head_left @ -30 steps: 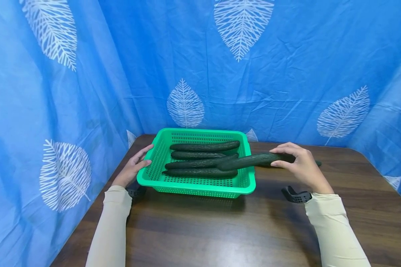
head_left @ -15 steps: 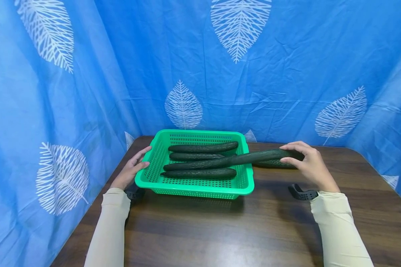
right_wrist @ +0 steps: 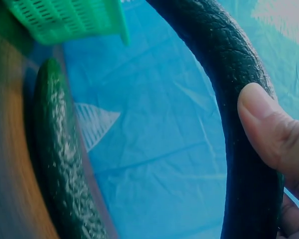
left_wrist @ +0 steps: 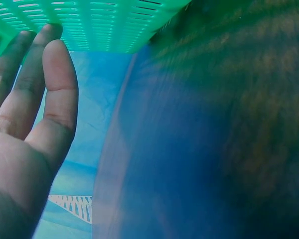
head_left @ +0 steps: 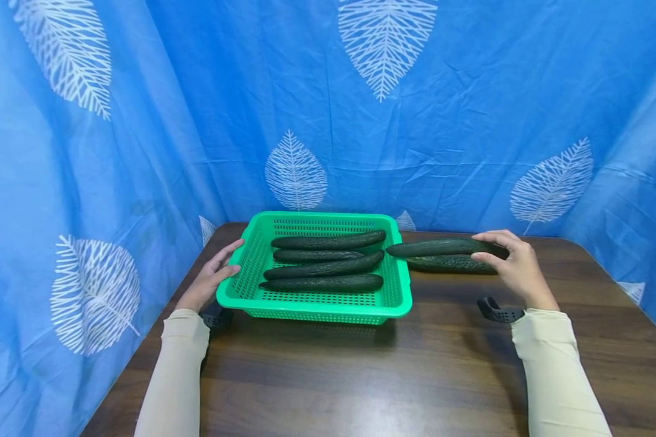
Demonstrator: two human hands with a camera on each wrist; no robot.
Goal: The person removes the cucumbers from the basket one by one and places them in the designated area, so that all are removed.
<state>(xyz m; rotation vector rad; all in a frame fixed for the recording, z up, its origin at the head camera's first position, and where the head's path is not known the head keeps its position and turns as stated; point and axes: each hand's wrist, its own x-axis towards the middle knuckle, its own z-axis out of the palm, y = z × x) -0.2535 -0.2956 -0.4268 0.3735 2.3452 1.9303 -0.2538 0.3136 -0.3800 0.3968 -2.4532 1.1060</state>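
Observation:
My right hand (head_left: 516, 267) pinches a long dark green cucumber (head_left: 437, 247) near its right end, thumb on one side and fingers on the other. The cucumber's left tip overlaps the right rim of a green plastic basket (head_left: 311, 312) in the head view. In the right wrist view, the gripped cucumber (right_wrist: 234, 64) curves above another cucumber (right_wrist: 65, 159) lying on the table. Several cucumbers (head_left: 328, 267) lie side by side inside the basket. My left hand (head_left: 210, 276) touches the basket's left side, its fingers nearly straight against the perforated wall (left_wrist: 94, 25) in the left wrist view.
The brown wooden table (head_left: 317, 376) carries the basket. Behind it and at both sides hangs a blue curtain (head_left: 443, 109) with white leaf prints. Just right of the basket, the loose cucumber (head_left: 451, 264) lies partly behind the right hand.
My right hand has moved right with the cucumber, drawing its left end from over the basket's middle to the right rim. The left hand stays at the basket's left side.

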